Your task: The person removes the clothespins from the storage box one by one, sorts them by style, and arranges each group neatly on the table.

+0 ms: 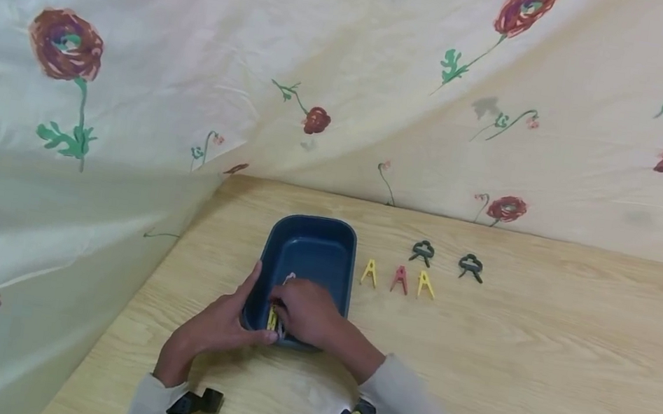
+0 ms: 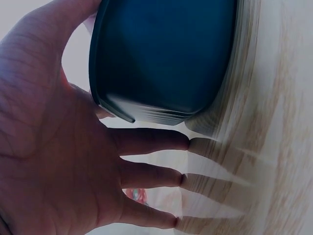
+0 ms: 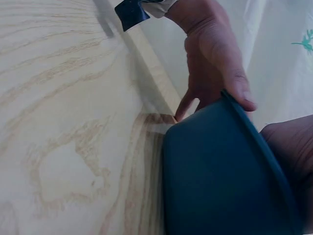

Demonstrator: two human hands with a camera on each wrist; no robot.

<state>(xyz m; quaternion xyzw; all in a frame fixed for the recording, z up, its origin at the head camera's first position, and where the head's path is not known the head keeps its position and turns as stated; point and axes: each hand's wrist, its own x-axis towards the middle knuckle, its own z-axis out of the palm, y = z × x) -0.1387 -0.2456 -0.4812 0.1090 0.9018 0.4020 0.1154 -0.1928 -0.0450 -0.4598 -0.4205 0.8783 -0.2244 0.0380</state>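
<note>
A dark blue tray (image 1: 318, 221) stands on the wooden table. My left hand (image 1: 221, 322) rests against its near left corner, index finger along the left side and thumb on the near rim. In the left wrist view, the other fingers of the left hand (image 2: 63, 142) are straight, their tips on the table. My right hand (image 1: 309, 310) reaches into the near left part of the tray with bent fingers. A yellow clothespin (image 1: 272, 319) and a pale pinkish piece (image 1: 281, 329) show beside its fingers. The right fingertips are hidden, so a grip cannot be made out.
Right of the tray lie a yellow clothespin (image 1: 369, 272), a red clothespin (image 1: 400, 280) and another yellow clothespin (image 1: 425, 284) in a row. Two dark spring clamps (image 1: 422, 252) lie behind them. A flowered cloth (image 1: 347, 96) hangs along the table's back and left.
</note>
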